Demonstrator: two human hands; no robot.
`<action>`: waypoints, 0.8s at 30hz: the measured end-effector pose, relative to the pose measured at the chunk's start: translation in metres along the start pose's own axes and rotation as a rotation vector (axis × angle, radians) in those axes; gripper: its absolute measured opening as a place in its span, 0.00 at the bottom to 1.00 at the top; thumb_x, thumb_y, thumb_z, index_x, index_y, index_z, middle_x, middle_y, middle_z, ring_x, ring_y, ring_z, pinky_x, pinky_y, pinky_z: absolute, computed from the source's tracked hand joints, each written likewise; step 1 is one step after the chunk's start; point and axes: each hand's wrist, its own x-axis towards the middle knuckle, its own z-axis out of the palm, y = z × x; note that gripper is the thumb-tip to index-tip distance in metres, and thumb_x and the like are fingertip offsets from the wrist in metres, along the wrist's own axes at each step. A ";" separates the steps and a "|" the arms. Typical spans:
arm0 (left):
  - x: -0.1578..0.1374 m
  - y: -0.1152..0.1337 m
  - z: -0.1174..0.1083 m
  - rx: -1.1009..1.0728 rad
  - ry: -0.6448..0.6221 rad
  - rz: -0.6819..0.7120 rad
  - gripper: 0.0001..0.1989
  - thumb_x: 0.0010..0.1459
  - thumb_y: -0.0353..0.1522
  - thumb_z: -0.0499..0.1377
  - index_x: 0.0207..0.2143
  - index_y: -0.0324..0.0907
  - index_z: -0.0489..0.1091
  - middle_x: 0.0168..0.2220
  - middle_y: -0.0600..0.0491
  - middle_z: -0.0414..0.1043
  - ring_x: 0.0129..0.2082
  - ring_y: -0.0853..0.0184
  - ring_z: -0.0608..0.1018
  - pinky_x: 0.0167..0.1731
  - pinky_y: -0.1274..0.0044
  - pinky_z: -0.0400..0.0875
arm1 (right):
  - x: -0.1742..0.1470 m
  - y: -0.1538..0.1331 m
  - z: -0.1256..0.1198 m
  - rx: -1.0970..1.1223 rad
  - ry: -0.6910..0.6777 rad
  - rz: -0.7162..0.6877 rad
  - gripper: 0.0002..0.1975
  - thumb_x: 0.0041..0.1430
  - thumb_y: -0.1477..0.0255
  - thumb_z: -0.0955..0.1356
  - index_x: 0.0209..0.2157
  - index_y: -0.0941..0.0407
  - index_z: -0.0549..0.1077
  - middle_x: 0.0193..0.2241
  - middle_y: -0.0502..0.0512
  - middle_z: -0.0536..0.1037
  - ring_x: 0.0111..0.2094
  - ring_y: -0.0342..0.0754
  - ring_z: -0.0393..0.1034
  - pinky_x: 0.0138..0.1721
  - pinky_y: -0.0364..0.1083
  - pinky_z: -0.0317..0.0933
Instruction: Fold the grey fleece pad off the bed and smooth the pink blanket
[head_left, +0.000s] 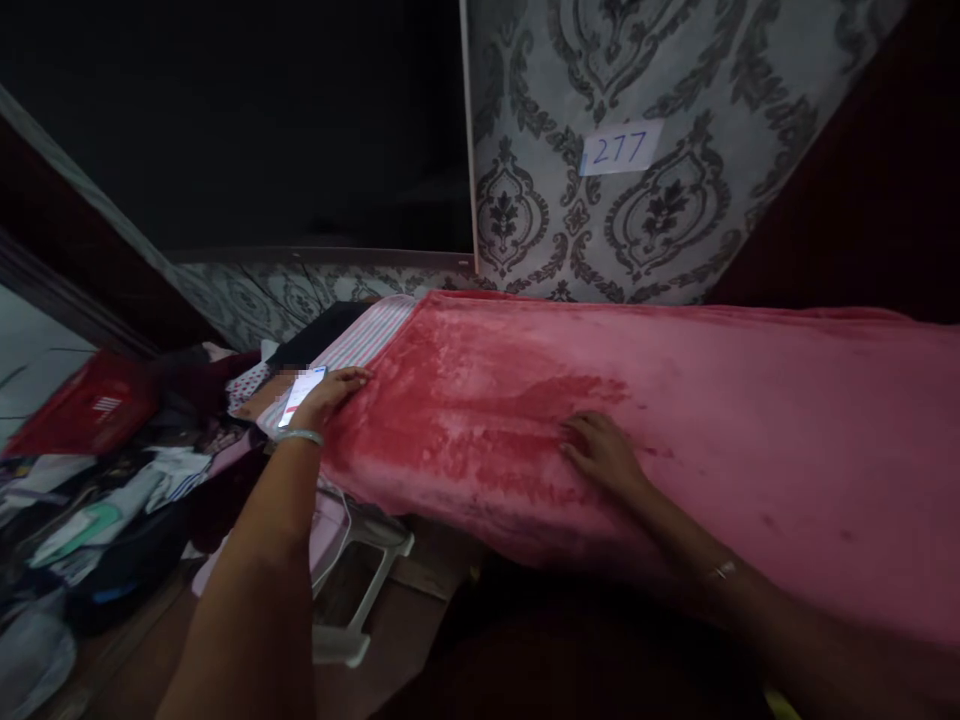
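A pink plush blanket lies spread over a long flat surface, with darker red brushed patches on its left half. My right hand rests palm down on it, fingers loosely bent and apart, holding nothing visible. Near the blanket's left edge, my left hand lies with its fingers stretched out to the right, their tips on the fabric. A lit phone is right beside that hand, over a striped cloth. Whether the left palm touches the phone cannot be made out.
Behind the surface are a large black television and patterned wallpaper with a paper marked 277. At left stand a red basket and heaped clothes. A white plastic stool is below the blanket's front edge.
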 end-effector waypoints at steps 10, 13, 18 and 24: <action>0.002 0.006 -0.006 0.059 -0.052 0.035 0.21 0.34 0.37 0.69 0.35 0.40 0.79 0.32 0.54 0.76 0.32 0.67 0.72 0.36 0.76 0.70 | 0.005 -0.002 0.021 0.059 0.029 0.066 0.19 0.60 0.63 0.70 0.51 0.55 0.79 0.45 0.61 0.79 0.48 0.58 0.72 0.53 0.57 0.65; -0.002 0.009 -0.009 0.118 -0.004 0.090 0.23 0.37 0.39 0.69 0.38 0.39 0.79 0.34 0.52 0.77 0.35 0.64 0.73 0.38 0.75 0.72 | 0.005 -0.001 0.021 0.051 0.038 0.095 0.19 0.60 0.62 0.71 0.51 0.55 0.78 0.46 0.61 0.78 0.50 0.58 0.71 0.54 0.57 0.65; -0.013 0.023 -0.020 0.218 0.048 0.178 0.24 0.44 0.44 0.68 0.42 0.41 0.79 0.38 0.50 0.79 0.45 0.58 0.76 0.46 0.71 0.74 | 0.006 0.001 0.022 0.042 0.040 0.114 0.21 0.60 0.61 0.71 0.52 0.54 0.77 0.47 0.62 0.77 0.51 0.59 0.70 0.55 0.59 0.65; -0.025 0.045 -0.036 0.347 0.005 0.232 0.19 0.49 0.36 0.64 0.44 0.39 0.78 0.47 0.48 0.78 0.47 0.61 0.76 0.53 0.71 0.72 | 0.006 0.002 0.022 0.015 0.066 0.076 0.25 0.59 0.58 0.72 0.55 0.53 0.77 0.53 0.63 0.75 0.55 0.62 0.67 0.59 0.62 0.62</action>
